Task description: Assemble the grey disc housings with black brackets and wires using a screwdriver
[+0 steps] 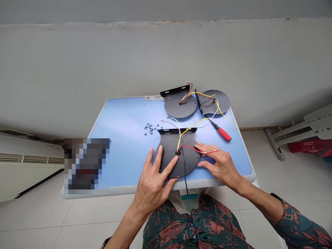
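A dark grey metal plate (171,166) with a bent slotted flange lies near the table's front edge. White, yellow, red and black wires (184,173) come out of its centre hole. My left hand (155,180) rests on the plate's left part, fingers spread, index fingertip beside the hole. At the plate's right edge is my right hand (220,164), its thumb and fingers apart around the rim; the red wire passes over its fingers. Several small screws (150,129) lie scattered behind the plate, to the left.
Two similar wired plates lie at the back, one in the middle (178,107) and one on the right (223,98). A red-handled screwdriver (224,134) points towards the right one. A blurred dark object (88,164) covers the left front corner of the blue table (121,138).
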The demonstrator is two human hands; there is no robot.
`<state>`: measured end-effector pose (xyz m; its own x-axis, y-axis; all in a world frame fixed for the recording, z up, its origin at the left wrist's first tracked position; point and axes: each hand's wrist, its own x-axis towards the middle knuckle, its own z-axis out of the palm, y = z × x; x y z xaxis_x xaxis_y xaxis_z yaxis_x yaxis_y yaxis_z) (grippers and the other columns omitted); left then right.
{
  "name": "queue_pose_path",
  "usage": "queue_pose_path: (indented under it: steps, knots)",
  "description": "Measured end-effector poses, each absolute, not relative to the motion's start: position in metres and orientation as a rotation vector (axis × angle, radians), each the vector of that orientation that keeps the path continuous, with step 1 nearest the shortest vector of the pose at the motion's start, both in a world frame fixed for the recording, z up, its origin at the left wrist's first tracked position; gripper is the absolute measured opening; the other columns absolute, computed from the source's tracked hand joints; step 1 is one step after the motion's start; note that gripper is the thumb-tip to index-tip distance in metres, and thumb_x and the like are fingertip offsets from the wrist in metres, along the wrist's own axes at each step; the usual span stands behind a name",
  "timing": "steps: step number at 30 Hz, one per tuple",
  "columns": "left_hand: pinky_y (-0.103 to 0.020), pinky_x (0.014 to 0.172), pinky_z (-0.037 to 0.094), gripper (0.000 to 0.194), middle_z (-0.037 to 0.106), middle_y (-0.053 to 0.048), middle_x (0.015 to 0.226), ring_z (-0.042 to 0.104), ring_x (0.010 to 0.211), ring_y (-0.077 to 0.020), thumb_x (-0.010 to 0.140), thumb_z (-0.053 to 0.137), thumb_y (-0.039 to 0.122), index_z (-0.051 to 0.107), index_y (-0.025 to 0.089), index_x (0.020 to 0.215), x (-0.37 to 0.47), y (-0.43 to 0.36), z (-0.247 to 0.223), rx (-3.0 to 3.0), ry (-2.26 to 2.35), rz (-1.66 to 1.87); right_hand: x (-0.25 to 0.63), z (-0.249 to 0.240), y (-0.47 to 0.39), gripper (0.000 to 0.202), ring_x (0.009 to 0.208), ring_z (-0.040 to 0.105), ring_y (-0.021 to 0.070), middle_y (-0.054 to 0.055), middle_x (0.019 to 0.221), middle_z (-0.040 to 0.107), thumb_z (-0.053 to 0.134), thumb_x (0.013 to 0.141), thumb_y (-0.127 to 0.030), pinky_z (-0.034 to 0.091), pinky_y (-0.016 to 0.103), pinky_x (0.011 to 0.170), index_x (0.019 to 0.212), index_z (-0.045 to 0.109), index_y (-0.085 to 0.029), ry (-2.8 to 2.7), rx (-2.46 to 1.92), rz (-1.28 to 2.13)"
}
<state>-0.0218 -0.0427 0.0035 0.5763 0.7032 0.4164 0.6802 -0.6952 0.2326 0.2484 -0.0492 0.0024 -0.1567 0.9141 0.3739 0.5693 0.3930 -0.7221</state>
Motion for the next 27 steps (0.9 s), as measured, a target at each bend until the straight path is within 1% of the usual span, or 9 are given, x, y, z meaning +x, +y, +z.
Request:
queue_pose_path:
  steps: [2,3,6,8,10,14,18,23,27]
  knots:
    - [-0.074,0.109,0.043,0.071,0.019,-0.015,0.171,0.019,0.153,-0.0534,0.090,0.072,0.025,0.045,0.027,0.155,-0.021,-0.049,0.009,2.775,1.263,0.791,0.248,0.000,-0.049,0.049,0.121,0.069,0.0252,0.010,0.135,0.070,0.075,0.089,-0.023,0.059,0.044,0.102,0.137,0.066,-0.026,-1.862,-1.271,0.496]
    - [-0.073,0.109,0.043,0.070,0.023,-0.016,0.170,0.021,0.152,-0.0531,0.088,0.075,0.028,0.049,0.025,0.153,-0.020,-0.052,0.011,2.796,1.276,0.826,0.249,-0.001,-0.049,0.048,0.122,0.069,0.0258,0.011,0.134,0.070,0.074,0.089,-0.024,0.058,0.045,0.103,0.136,0.066,-0.025,-1.869,-1.270,0.480]
    - [-0.058,0.112,0.048,0.067,0.043,-0.018,0.160,0.038,0.148,-0.0433,0.087,0.078,0.029,0.055,0.017,0.148,-0.010,-0.062,0.013,2.911,1.200,0.988,0.249,-0.003,-0.049,0.045,0.125,0.067,0.0270,0.012,0.134,0.070,0.072,0.091,-0.025,0.058,0.048,0.104,0.135,0.067,-0.026,-1.887,-1.272,0.455]
    - [-0.047,0.112,0.051,0.057,0.059,-0.017,0.147,0.047,0.145,-0.0352,0.089,0.076,0.028,0.059,0.013,0.142,0.002,-0.063,0.012,3.011,1.060,1.060,0.249,-0.003,-0.050,0.045,0.126,0.067,0.0269,0.012,0.135,0.070,0.072,0.092,-0.025,0.057,0.048,0.105,0.136,0.066,-0.026,-1.893,-1.273,0.441]
    - [-0.043,0.112,0.052,0.046,0.068,-0.015,0.137,0.051,0.142,-0.0318,0.093,0.071,0.026,0.064,0.010,0.136,0.014,-0.060,0.010,3.059,0.944,1.055,0.249,-0.003,-0.050,0.045,0.126,0.067,0.0268,0.012,0.134,0.070,0.071,0.092,-0.024,0.057,0.048,0.106,0.137,0.066,-0.025,-1.905,-1.267,0.423]
    - [-0.044,0.108,0.055,0.042,0.071,-0.015,0.131,0.057,0.137,-0.0306,0.096,0.064,0.019,0.062,0.009,0.137,0.029,-0.049,0.002,3.006,0.895,1.020,0.249,-0.004,-0.051,0.047,0.126,0.067,0.0268,0.011,0.135,0.070,0.069,0.093,-0.022,0.057,0.048,0.106,0.139,0.064,-0.026,-1.923,-1.276,0.399]
    - [-0.043,0.109,0.054,0.044,0.069,-0.016,0.134,0.053,0.141,-0.0293,0.097,0.056,0.011,0.059,0.009,0.141,0.027,-0.045,-0.006,2.965,0.875,1.046,0.247,-0.005,-0.052,0.046,0.123,0.068,0.0268,0.012,0.137,0.069,0.068,0.093,-0.022,0.058,0.048,0.105,0.139,0.064,-0.027,-1.932,-1.299,0.379]
    - [-0.043,0.111,0.051,0.040,0.069,-0.017,0.134,0.048,0.145,-0.0302,0.098,0.050,0.009,0.062,0.006,0.137,0.024,-0.047,-0.009,2.957,0.859,1.049,0.244,-0.004,-0.053,0.041,0.124,0.068,0.0277,0.015,0.135,0.069,0.062,0.097,-0.021,0.060,0.047,0.101,0.138,0.065,-0.021,-1.936,-1.265,0.331]
    - [-0.043,0.111,0.051,0.044,0.069,-0.016,0.135,0.049,0.144,-0.0286,0.099,0.048,0.009,0.058,0.009,0.142,0.024,-0.048,-0.010,2.935,0.874,1.051,0.245,-0.004,-0.054,0.046,0.123,0.067,0.0268,0.012,0.139,0.067,0.062,0.096,-0.018,0.059,0.048,0.103,0.142,0.062,-0.026,-1.942,-1.292,0.359]
